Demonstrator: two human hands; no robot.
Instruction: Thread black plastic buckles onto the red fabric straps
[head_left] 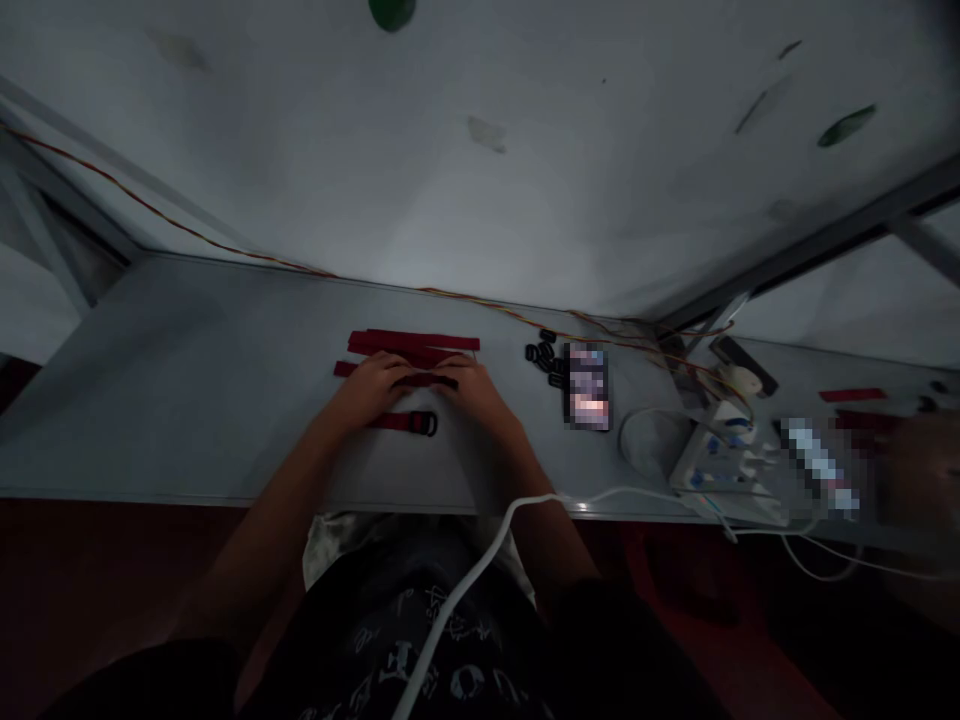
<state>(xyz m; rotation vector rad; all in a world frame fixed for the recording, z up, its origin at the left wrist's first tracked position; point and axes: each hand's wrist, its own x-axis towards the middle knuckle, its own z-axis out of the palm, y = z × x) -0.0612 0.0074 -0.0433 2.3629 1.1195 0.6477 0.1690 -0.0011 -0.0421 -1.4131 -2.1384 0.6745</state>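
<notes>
My left hand (373,388) and my right hand (472,388) are close together over the grey table, fingers curled. Both pinch a dark red strap (424,380) stretched between them; its right end looks black near my right fingers, too dim to make out. Just beyond my fingertips lies a small stack of flat red straps (416,341). Nearer to me, partly behind my left hand, another red strap (390,421) rests on the table with a black buckle (424,423) at its right end.
Several loose black buckles (544,352) lie right of my hands beside a lit phone (589,388). Farther right stands a white power strip (720,450) with cables. A white cord (517,503) crosses over my lap. Another person's hand (926,455) is at the far right, near a second phone (821,468).
</notes>
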